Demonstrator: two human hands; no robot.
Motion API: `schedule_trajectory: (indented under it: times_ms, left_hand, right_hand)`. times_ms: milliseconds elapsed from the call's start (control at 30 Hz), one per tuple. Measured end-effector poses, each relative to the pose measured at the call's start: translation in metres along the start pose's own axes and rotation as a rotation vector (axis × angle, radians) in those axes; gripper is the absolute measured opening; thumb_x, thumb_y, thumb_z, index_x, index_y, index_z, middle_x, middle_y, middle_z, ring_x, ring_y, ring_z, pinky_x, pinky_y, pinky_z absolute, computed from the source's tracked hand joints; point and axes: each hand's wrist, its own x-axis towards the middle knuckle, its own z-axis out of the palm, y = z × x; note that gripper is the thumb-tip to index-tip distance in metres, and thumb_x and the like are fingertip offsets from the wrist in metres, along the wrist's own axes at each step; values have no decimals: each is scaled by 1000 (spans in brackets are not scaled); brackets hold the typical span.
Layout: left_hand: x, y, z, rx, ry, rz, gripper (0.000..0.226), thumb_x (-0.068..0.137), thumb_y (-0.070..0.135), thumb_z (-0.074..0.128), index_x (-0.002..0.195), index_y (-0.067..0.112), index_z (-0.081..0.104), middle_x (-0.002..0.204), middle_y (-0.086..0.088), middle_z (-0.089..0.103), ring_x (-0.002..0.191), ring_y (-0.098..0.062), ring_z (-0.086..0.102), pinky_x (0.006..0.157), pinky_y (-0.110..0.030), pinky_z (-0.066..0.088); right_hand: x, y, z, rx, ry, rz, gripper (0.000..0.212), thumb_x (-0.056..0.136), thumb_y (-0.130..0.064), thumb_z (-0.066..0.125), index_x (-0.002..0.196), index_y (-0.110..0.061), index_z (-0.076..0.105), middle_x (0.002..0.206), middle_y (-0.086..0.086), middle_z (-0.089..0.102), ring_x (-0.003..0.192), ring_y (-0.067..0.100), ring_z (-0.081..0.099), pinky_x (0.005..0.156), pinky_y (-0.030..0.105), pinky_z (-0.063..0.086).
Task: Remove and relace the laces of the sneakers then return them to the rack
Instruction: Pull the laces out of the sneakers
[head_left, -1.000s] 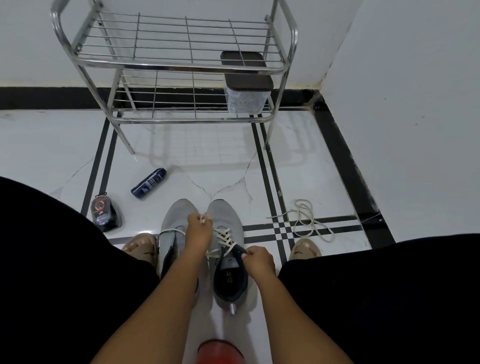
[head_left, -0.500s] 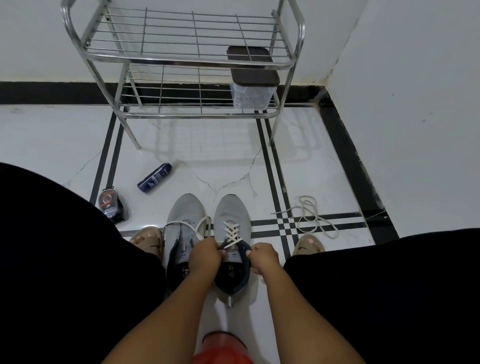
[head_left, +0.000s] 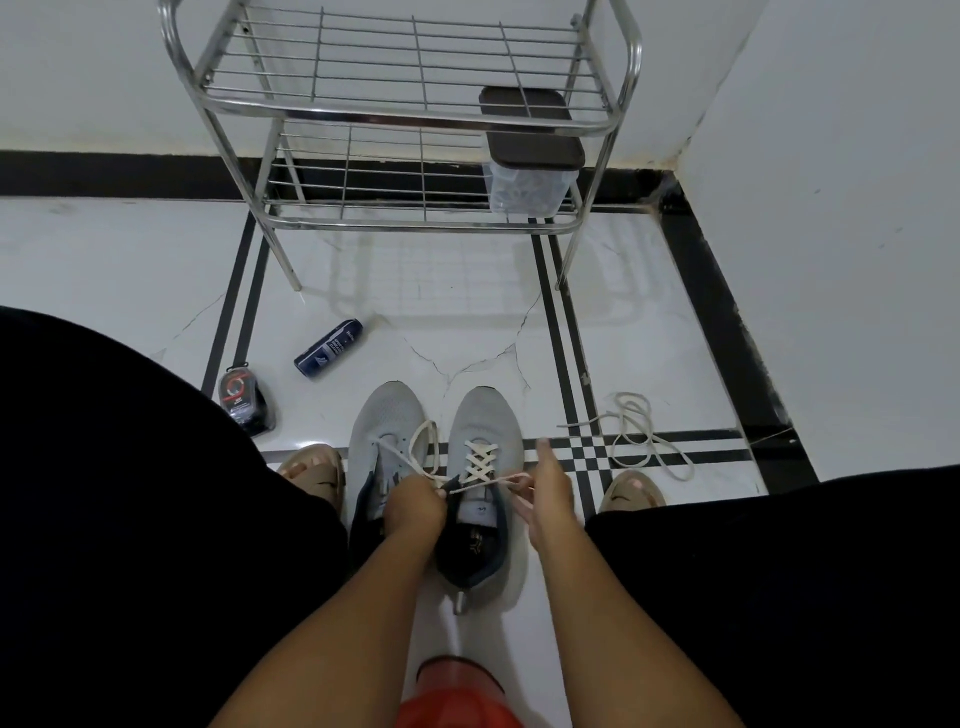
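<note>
Head view: left hand (head_left: 415, 506) and right hand (head_left: 545, 486) pinch lace (head_left: 480, 483) — taut across right sneaker (head_left: 485, 467).

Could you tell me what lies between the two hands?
In the head view, a taut cream lace spans the right sneaker from left hand to right hand.

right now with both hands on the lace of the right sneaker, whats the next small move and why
Probably thread the end pinched by the right hand through the next free eyelet. The right sneaker shows crosses only over its front part, and the lace runs taut between that hand and the left hand. The left sneaker is barely laced and a spare lace lies on the floor.
</note>
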Motion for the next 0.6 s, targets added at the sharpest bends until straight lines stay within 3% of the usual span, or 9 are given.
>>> schedule_trajectory:
  times_ms: [67, 100, 167, 233, 333, 400, 500, 567, 600]
  left_hand:
    - [-1, 0, 1, 12, -4, 12, 24, 89, 27, 60, 100, 8, 72, 97, -14, 72, 93, -30, 67, 83, -35, 55]
    - [-2, 2, 1, 31, -18, 28, 25, 90, 28, 60, 100, 8, 71, 98, -14, 72, 95, -29, 66, 82, -32, 53]
    - [-4, 6, 1, 57, -40, 50, 26, 91, 29, 59, 101, 7, 71, 101, -13, 71, 99, -28, 65, 78, -29, 48]
    - [-4, 7, 1, 67, -60, 48, 25, 91, 28, 59, 97, 7, 71, 100, -12, 71, 98, -28, 65, 76, -29, 48]
    - [-4, 7, -1, 82, -82, 38, 25, 90, 29, 59, 94, 7, 71, 98, -13, 71, 95, -27, 65, 76, -29, 49]
    - [-2, 8, -2, 92, -86, 30, 26, 89, 30, 61, 95, 7, 71, 100, -13, 71, 96, -28, 65, 77, -30, 49]
    - [-4, 9, -3, 93, -76, 24, 27, 88, 29, 63, 102, 7, 71, 104, -13, 70, 100, -29, 64, 80, -31, 49]
    - [-4, 9, -2, 105, -58, 25, 26, 89, 27, 61, 102, 7, 70, 105, -12, 69, 101, -29, 63, 78, -30, 48]
    - [-4, 9, -1, 115, -60, 26, 25, 90, 28, 61, 102, 7, 70, 105, -13, 69, 100, -29, 63, 78, -30, 48]
  right_hand:
    - [9, -6, -5, 229, 20, 197, 37, 91, -46, 54, 83, -11, 62, 67, 7, 66, 66, 21, 64, 73, 35, 56]
    - [14, -6, -5, 111, -14, 191, 33, 89, -44, 55, 80, -13, 63, 72, 6, 69, 69, 21, 65, 76, 35, 55]
    - [15, -6, 2, -374, -84, -25, 27, 85, -42, 60, 68, -22, 59, 77, 0, 67, 79, 22, 63, 80, 35, 52]
    - [7, -5, 14, -661, -178, -210, 29, 85, -41, 64, 61, -25, 57, 82, -3, 62, 90, 21, 57, 83, 33, 46]
    - [4, -1, 30, -865, -158, -340, 16, 90, -39, 60, 88, -31, 74, 110, -3, 59, 109, 23, 49, 92, 34, 39]
    - [9, 1, 30, -591, -139, -183, 17, 90, -30, 56, 87, -30, 73, 107, -3, 60, 101, 21, 53, 89, 32, 42]
    - [27, -10, 7, 314, 60, 254, 25, 94, -8, 41, 72, -10, 55, 78, 8, 55, 66, 21, 51, 73, 29, 47]
    - [31, -15, -11, 909, 155, 398, 20, 96, -4, 38, 81, -6, 51, 71, 8, 53, 50, 15, 46, 60, 26, 43]
    - [30, -20, -17, 943, 153, 386, 16, 97, -7, 42, 85, -7, 54, 70, 7, 54, 43, 12, 42, 55, 24, 40]
